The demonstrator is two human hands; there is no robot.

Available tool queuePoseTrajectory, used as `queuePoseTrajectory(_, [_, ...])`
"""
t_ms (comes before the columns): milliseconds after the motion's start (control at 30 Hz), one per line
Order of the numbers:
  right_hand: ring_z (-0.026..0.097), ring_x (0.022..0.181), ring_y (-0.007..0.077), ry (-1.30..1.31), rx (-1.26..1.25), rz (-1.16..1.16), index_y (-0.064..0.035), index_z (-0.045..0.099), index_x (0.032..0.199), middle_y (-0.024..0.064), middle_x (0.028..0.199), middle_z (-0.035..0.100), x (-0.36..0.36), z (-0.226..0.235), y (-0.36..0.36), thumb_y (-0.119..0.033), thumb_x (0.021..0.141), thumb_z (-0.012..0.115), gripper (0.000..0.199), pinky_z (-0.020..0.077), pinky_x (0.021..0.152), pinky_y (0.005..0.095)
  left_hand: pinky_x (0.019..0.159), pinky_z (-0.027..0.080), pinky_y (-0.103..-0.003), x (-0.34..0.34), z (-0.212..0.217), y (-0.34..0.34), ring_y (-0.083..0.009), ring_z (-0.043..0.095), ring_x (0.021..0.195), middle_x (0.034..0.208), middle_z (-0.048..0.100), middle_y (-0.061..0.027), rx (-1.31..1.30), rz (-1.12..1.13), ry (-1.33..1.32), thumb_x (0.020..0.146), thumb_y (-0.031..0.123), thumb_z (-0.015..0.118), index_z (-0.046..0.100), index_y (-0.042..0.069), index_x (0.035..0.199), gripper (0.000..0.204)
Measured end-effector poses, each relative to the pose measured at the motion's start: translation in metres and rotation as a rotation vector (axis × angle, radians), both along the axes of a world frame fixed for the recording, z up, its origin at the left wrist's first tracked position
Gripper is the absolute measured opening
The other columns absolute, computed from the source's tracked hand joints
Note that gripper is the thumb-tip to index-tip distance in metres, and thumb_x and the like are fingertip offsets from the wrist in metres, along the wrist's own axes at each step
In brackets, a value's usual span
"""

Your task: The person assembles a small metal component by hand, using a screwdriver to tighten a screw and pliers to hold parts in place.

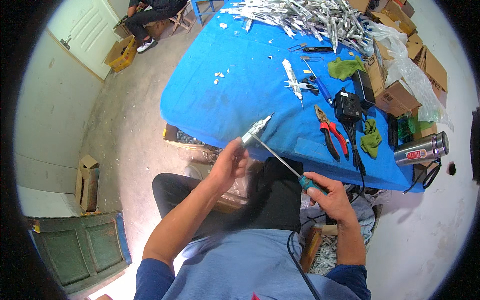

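My left hand (230, 162) is closed around the near end of a slim, whitish-silver metal part (256, 130) with a dark pointed tip. The part is held tilted at the near edge of the blue-covered table (210, 100). In my right hand (332, 197) is a screwdriver (278, 157) with a teal handle, fingers wrapped round it. Its long shaft reaches up and left, and the tip meets the side of the part; whether it sits in a screw is too small to tell. Farther off lies a similar whitish part (291, 77).
A big heap of similar parts (320, 17) covers the table's far end. To the right are red-handled pliers (332, 132), a blue-handled screwdriver (323, 91), a black corded box (347, 106), green cloths (370, 140) and a steel flask (420, 150). Another person (156, 19) sits far left.
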State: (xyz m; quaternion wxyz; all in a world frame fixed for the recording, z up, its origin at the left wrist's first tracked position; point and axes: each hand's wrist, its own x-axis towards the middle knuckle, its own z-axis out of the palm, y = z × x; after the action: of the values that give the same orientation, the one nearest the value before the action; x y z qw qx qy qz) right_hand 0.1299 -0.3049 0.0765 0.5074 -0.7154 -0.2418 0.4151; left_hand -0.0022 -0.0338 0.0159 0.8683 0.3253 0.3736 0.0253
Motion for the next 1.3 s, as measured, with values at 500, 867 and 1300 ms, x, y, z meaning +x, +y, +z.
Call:
queuePoseTrajectory(500, [0.062, 0.072, 0.0096, -0.054, 0.004, 0.020, -0.0032, 0.059, 0.132, 0.0087, 0.101, 0.066, 0.007, 0.003, 0.001, -0.016, 0.093, 0.063, 0.041, 0.0549, 0.065, 0.0262, 0.044, 0.024, -0.023, 0.011, -0.003, -0.013, -0.0084, 0.029, 0.048, 0.060, 0.040, 0.0033, 0.155, -0.047, 0.063, 0.099, 0.055, 0.048, 0.052, 0.012, 0.078, 0.048])
queuePoseTrajectory(867, [0.058, 0.067, 0.0083, -0.221, -0.052, 0.055, -0.0038, 0.061, 0.129, 0.0044, 0.092, 0.067, 0.007, 0.014, 0.009, -0.012, 0.092, 0.064, 0.039, 0.0505, 0.061, 0.0248, 0.045, 0.022, -0.025, 0.007, -0.007, -0.006, -0.0087, 0.030, 0.049, 0.061, 0.041, 0.0034, 0.073, -0.076, 0.014, 0.096, 0.050, 0.055, 0.053, 0.012, 0.076, 0.043])
queuePoseTrajectory(1300, [0.062, 0.079, 0.0120, -0.202, -0.039, 0.055, -0.0027, 0.062, 0.127, 0.0103, 0.100, 0.070, 0.020, 0.011, 0.003, -0.010, 0.090, 0.064, 0.038, 0.0508, 0.072, 0.0276, 0.046, 0.024, -0.025, 0.026, -0.001, 0.002, -0.0086, 0.033, 0.052, 0.064, 0.042, 0.0020, 0.212, -0.215, 0.081, 0.093, 0.045, 0.062, 0.051, 0.012, 0.077, 0.039])
